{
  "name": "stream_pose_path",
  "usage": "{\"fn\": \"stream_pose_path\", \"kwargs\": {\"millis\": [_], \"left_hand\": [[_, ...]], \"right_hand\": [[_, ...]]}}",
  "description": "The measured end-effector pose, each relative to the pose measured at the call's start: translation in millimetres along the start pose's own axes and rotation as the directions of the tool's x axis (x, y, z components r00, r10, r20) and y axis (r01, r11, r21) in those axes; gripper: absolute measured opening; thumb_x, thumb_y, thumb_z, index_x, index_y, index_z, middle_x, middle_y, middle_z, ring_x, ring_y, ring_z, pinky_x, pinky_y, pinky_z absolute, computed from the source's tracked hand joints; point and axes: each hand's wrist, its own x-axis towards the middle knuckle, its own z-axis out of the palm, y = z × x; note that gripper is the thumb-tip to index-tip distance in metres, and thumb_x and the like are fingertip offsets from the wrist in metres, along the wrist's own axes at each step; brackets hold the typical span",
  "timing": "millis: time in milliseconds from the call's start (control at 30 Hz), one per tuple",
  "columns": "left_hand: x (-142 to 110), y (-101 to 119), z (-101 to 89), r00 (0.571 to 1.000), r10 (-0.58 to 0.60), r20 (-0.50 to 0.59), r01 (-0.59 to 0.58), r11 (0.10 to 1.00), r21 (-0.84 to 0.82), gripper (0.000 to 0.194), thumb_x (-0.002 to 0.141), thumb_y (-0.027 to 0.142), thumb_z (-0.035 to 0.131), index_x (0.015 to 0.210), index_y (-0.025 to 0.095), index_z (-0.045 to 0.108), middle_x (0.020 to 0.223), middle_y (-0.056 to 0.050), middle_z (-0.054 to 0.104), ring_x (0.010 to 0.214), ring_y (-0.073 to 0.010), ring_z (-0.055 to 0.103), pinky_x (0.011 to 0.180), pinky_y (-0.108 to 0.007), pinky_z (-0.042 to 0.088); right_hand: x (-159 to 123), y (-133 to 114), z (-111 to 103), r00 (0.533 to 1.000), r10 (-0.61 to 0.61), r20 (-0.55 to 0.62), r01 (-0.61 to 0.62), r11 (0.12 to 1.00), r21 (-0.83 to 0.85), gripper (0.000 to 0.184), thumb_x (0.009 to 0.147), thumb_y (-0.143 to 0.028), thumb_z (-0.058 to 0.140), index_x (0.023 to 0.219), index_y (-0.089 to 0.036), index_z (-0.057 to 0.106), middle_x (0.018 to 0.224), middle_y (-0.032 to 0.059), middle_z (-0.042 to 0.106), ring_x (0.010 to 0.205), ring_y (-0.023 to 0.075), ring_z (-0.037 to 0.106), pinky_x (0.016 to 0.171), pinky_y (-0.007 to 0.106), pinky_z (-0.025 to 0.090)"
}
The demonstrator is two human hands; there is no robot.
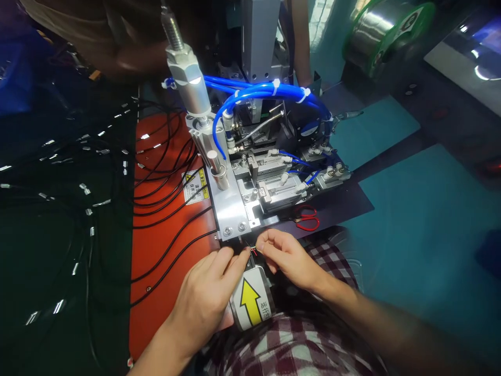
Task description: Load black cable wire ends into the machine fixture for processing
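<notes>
Both of my hands meet at the near end of a metal machine (230, 209), just below its silver plate. My left hand (209, 287) is closed, with thumb and fingertips pinched at the ends of some thin wires (253, 250). A red strand and a pale one show in the small gap between my hands. From the other side my right hand (287, 258) pinches at the same wires, its fingers curled. The fingertips partly hide what they grip. Just under the hands lies a white label (250, 300) with a yellow arrow.
Several black cables (168, 256) with shiny ends run leftward over the orange surface (156, 308). Red-handled scissors (307, 218) lie right of the machine. Blue air tubes (270, 90) arch above it. A solder wire spool (385, 34) hangs at upper right. Another person's arm (300, 42) shows behind.
</notes>
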Motion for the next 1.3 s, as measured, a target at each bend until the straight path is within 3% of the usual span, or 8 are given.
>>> {"fn": "stream_pose_path", "kwargs": {"millis": [200,600,967,1133,1300], "left_hand": [[2.3,0.2,0.1,1.000,-0.002,-0.027,0.002,1.000,0.014,0.044,0.082,0.006,0.041,0.125,0.008,0.051,0.087,-0.010,0.053,0.071,-0.0205,0.052,0.057,-0.030,0.046],[1.2,-0.3,1.7,1.000,-0.004,-0.015,0.004,1.000,-0.011,0.044,0.083,0.008,0.040,0.126,0.006,0.051,0.087,-0.011,0.051,0.070,-0.0205,0.051,0.055,-0.030,0.046],[-0.2,0.5,0.5,1.000,-0.010,-0.003,0.010,1.000,-0.022,0.045,0.084,0.006,0.040,0.127,0.006,0.050,0.089,-0.011,0.052,0.073,-0.0212,0.052,0.057,-0.031,0.048],[3.2,0.6,0.8,0.999,-0.010,-0.041,0.010,1.000,-0.017,0.039,0.089,0.008,0.037,0.124,0.006,0.053,0.087,-0.010,0.052,0.071,-0.0198,0.052,0.056,-0.029,0.048],[1.4,-1.0,1.7,1.000,-0.010,-0.007,0.010,0.999,-0.053,0.042,0.088,0.012,0.038,0.128,0.006,0.050,0.090,-0.012,0.052,0.073,-0.0208,0.052,0.057,-0.030,0.048]], "right_hand": [[-0.4,-0.6,0.1,1.000,-0.010,0.008,0.010,1.000,-0.012,0.021,0.089,-0.034,0.053,0.077,-0.017,0.051,0.050,-0.0079,0.045,0.045,0.0080,0.040,0.047,0.022,0.028],[-1.3,-2.9,0.9,1.000,-0.011,-0.018,0.010,0.997,-0.071,0.019,0.090,-0.033,0.051,0.079,-0.018,0.051,0.053,-0.0074,0.046,0.046,0.0084,0.042,0.047,0.022,0.032],[-4.5,-2.2,4.8,0.997,-0.051,-0.065,0.035,0.973,-0.229,0.019,0.092,-0.031,0.047,0.078,-0.019,0.050,0.054,-0.0064,0.045,0.047,0.0101,0.045,0.047,0.022,0.035],[-7.0,-6.5,7.2,0.969,-0.218,-0.116,0.142,0.876,-0.461,0.018,0.092,-0.027,0.046,0.077,-0.019,0.051,0.067,-0.0016,0.051,0.061,0.0123,0.047,0.055,0.024,0.036],[-6.5,-3.2,5.9,0.982,-0.164,-0.096,0.120,0.926,-0.358,0.018,0.094,-0.029,0.045,0.079,-0.019,0.050,0.062,-0.0040,0.048,0.054,0.0106,0.046,0.052,0.023,0.036]]}}
